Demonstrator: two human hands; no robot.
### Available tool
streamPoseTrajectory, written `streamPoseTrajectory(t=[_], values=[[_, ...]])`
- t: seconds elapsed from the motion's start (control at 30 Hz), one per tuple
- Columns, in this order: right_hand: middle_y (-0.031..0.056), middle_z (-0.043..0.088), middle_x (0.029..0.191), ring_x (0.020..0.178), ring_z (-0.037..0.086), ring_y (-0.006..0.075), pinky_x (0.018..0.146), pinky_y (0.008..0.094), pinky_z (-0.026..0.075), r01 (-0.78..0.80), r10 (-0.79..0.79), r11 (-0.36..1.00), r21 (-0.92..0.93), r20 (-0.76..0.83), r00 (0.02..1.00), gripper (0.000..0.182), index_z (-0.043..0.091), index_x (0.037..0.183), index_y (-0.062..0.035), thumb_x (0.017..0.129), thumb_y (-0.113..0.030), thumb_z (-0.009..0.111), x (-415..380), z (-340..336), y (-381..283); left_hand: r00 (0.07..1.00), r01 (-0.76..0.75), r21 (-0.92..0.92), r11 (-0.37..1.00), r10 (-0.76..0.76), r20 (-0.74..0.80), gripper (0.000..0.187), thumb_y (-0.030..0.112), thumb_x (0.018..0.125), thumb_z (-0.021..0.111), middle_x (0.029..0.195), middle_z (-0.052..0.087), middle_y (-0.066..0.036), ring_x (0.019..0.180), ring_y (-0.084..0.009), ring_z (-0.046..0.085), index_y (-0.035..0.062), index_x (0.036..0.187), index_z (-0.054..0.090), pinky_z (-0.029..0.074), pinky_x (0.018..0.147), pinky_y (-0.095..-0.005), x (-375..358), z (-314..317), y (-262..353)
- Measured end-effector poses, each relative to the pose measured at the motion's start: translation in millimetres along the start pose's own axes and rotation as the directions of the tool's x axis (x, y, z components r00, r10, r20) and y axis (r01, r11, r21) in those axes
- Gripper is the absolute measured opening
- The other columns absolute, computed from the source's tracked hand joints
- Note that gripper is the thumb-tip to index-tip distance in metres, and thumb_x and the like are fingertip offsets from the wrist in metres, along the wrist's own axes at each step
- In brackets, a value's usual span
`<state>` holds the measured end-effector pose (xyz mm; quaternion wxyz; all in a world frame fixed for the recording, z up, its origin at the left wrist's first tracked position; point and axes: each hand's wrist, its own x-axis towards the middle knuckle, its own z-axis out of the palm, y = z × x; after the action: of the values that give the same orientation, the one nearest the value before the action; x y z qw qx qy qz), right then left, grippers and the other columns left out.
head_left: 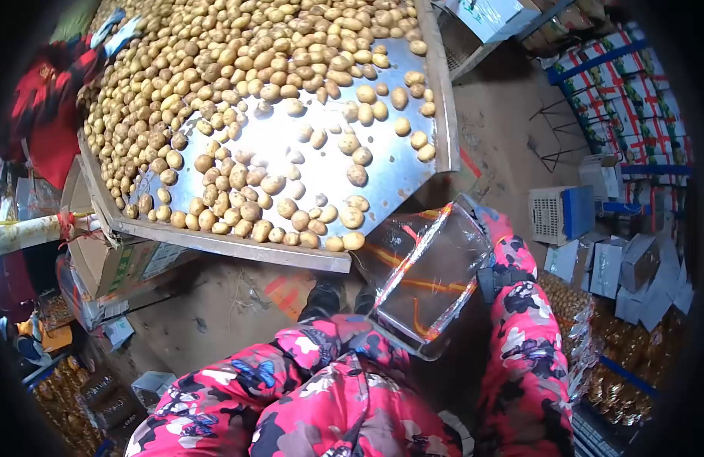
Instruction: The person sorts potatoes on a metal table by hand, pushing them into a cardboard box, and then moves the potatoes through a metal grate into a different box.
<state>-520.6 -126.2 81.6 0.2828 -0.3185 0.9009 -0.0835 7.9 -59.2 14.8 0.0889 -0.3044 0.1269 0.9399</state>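
Note:
A crate [424, 278] lined with clear plastic, with orange strips along its sides, tilts between my two hands beside the table's front right corner. My right hand [489, 228], partly hidden by its pink camouflage sleeve, grips the far right side of the crate. At the near left edge, my left hand [359, 329] holds the crate by its rim; its fingers are mostly hidden. No potatoes can be made out inside. Many potatoes [245, 65] are heaped on the metal-topped table [401, 68], thinning towards its front, with a loose cluster [245, 202] near the wooden edge.
Another person's red and black sleeve [51, 99] and gloved hand [123, 36] are at the table's left. Stacked printed cartons [630, 107], a white crate [548, 215] and grey boxes [607, 266] stand on the right. Bagged goods [618, 365] lie at lower right. A cardboard box [112, 263] sits under the table.

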Motion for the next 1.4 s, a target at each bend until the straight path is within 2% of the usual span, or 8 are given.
streamPoseTrajectory(t=[0.1,0.23,0.73,1.03,1.27,1.33,1.37,1.4], values=[[0.0228,0.07,0.125,0.117,0.066,0.0392,0.101,0.0465,0.051,-0.104,0.098,0.994,-0.013,-0.255,0.962,0.07,0.069,0.127,-0.003,0.082,-0.056,0.077,13,25,-1,0.97,-0.08,0.106,0.991,0.101,-0.22,0.027,0.028,0.102,0.062,0.082,0.065,0.002,0.078,-0.0119,0.061,0.004,0.099,0.072,0.046,0.068,-0.0289,-55,36,77],[0.0252,0.061,0.139,0.13,0.057,0.0415,0.108,0.0472,0.046,-0.189,0.184,0.98,-0.059,-0.079,0.98,0.078,0.061,0.138,-0.0051,0.085,-0.061,0.073,41,27,-29,0.803,-0.337,0.264,0.904,0.422,-0.421,0.021,0.021,0.096,0.072,0.089,0.07,-0.003,0.08,-0.0137,0.066,0.002,0.105,0.072,0.051,0.072,-0.0286,-46,6,89],[0.0264,0.053,0.146,0.135,0.052,0.0427,0.112,0.0496,0.043,-0.185,0.163,0.977,-0.111,-0.181,0.97,0.084,0.053,0.145,-0.0058,0.085,-0.061,0.071,54,52,-68,0.56,-0.453,0.347,0.821,0.565,-0.606,0.03,0.023,0.096,0.071,0.103,0.072,-0.004,0.093,-0.0143,0.066,0.0052,0.12,0.069,0.053,0.082,-0.0295,-26,61,182],[0.0257,0.051,0.148,0.136,0.05,0.0428,0.112,0.0502,0.042,-0.107,0.06,0.972,-0.207,-0.224,0.973,0.081,0.051,0.148,-0.0099,0.086,-0.057,0.071,29,41,-67,0.601,-0.363,0.423,0.83,0.555,-0.574,0.037,0.024,0.096,0.071,0.112,0.072,-0.004,0.1,-0.0146,0.067,0.0072,0.129,0.067,0.053,0.088,-0.03,-11,86,183],[0.0237,0.049,0.149,0.137,0.048,0.0415,0.112,0.051,0.042,0.133,-0.28,0.892,-0.431,-0.298,0.912,0.078,0.049,0.15,-0.0151,0.085,-0.051,0.072,-106,13,-93,0.69,-0.202,0.719,0.665,0.617,-0.377,0.05,0.026,0.096,0.07,0.126,0.071,-0.007,0.11,-0.0152,0.065,0.0074,0.142,0.06,0.053,0.095,-0.031,-232,130,195],[0.0204,0.054,0.143,0.131,0.052,0.0403,0.111,0.0522,0.042,0.36,-0.459,0.859,-0.363,-0.239,0.855,0.073,0.049,0.15,-0.02,0.085,-0.044,0.072,-167,14,-157,0.383,-0.173,0.918,0.356,0.883,-0.271,0.053,0.018,0.096,0.068,0.132,0.068,-0.015,0.118,-0.0209,0.064,0.0032,0.145,0.055,0.05,0.102,-0.0344,-306,217,242],[0.0211,0.054,0.143,0.129,0.053,0.0409,0.109,0.0522,0.044,0.517,-0.628,0.767,-0.38,-0.282,0.725,0.075,0.052,0.147,-0.0203,0.079,-0.038,0.076,-183,37,-199,0.17,-0.046,0.997,-0.069,0.982,0.076,0.062,0.014,0.093,0.07,0.137,0.064,-0.017,0.126,-0.0254,0.062,-0.0011,0.149,0.049,0.046,0.108,-0.0368,-335,241,259],[0.0196,0.052,0.146,0.133,0.05,0.0429,0.11,0.0527,0.043,0.604,-0.604,0.795,-0.056,-0.173,0.778,0.074,0.056,0.145,-0.0209,0.076,-0.035,0.077,-207,49,-256,-0.084,-0.261,0.911,-0.32,0.947,0.309,0.071,0.014,0.089,0.072,0.141,0.06,-0.018,0.131,-0.0304,0.059,-0.0038,0.152,0.043,0.044,0.111,-0.0397,-347,248,275]])
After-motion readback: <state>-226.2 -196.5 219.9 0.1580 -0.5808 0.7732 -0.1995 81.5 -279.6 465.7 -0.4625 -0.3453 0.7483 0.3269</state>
